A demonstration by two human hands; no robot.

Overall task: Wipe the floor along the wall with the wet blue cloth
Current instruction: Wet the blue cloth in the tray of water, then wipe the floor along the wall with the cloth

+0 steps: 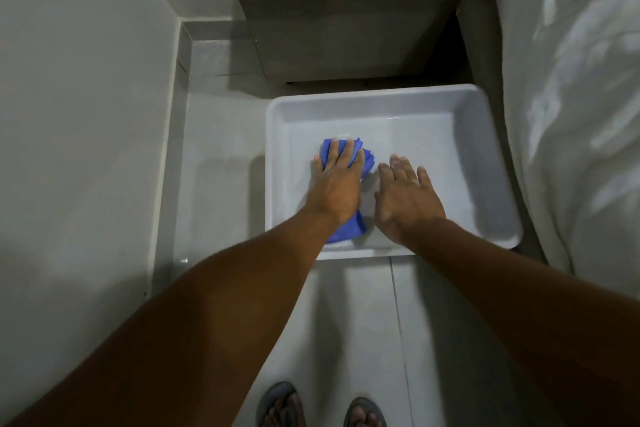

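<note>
The blue cloth (367, 160) lies bunched in a shallow white tub (495, 163) that holds a little water and stands on the tiled floor. My left hand (337, 180) rests flat on top of the cloth, fingers spread, pressing it down into the tub; blue shows past the fingertips and under the wrist. My right hand (405, 196) hovers just to the right of the cloth, flat and empty, fingers apart, over the tub's floor.
A grey wall (76, 97) with a tiled skirting runs along the left. A grey cabinet (349, 28) stands behind the tub. A bed with white bedding (581, 97) fills the right. My sandalled feet (322, 407) stand on the light floor tiles (214, 191).
</note>
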